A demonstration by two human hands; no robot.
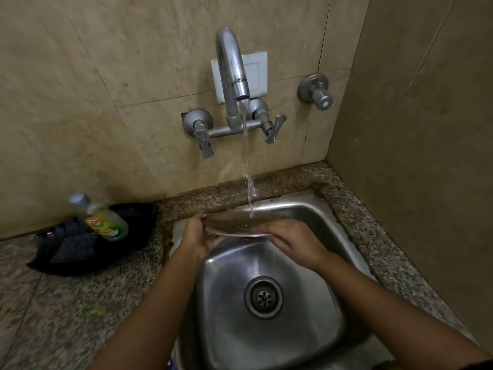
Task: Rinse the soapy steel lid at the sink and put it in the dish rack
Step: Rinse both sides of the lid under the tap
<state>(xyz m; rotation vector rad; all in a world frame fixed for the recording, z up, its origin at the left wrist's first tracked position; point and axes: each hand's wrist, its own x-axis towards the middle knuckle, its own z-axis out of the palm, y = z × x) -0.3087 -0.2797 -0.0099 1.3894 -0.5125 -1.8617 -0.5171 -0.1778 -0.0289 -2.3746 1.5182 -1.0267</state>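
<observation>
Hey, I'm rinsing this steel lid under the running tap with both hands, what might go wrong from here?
1. Slip: the left hand and right hand hold the steel lid only at its rim. Wet and soapy, it may drop into the sink.
2. Splash: the water stream lands on the lid near the sink's back edge, so spray may reach the counter.
3. No dish rack is in view, so carrying the lid may drip.

Person, visible parts: left hand (197,241) and right hand (292,243), both showing bare; two forearms (149,311), running bare up to the elbows; one dark strip (477,365), possibly a sleeve edge, peeking in at the right upper arm.
</observation>
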